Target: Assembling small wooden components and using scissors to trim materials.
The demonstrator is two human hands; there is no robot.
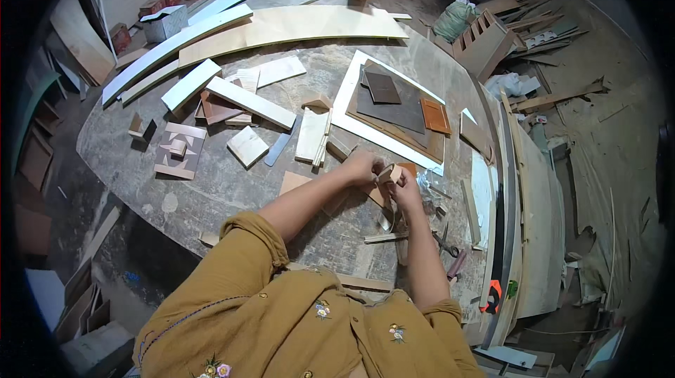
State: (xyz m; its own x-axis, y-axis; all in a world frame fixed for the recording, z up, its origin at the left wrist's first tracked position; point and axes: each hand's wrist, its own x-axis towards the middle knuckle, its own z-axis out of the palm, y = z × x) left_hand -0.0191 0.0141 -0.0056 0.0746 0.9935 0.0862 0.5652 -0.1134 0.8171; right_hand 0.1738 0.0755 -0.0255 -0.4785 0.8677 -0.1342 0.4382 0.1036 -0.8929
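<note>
woodworking shop: cut boards (295,28), workbench (211,202), scrap wood (555,99)

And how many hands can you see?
2: the left hand and the right hand, close together around a small wooden piece. No other hands show, and neither of these is fully hidden.

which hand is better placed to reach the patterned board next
Probably the left hand: it is nearer the board, while the right hand sits farther right. Both hold the block, so the left would likely have to let go first.
</note>
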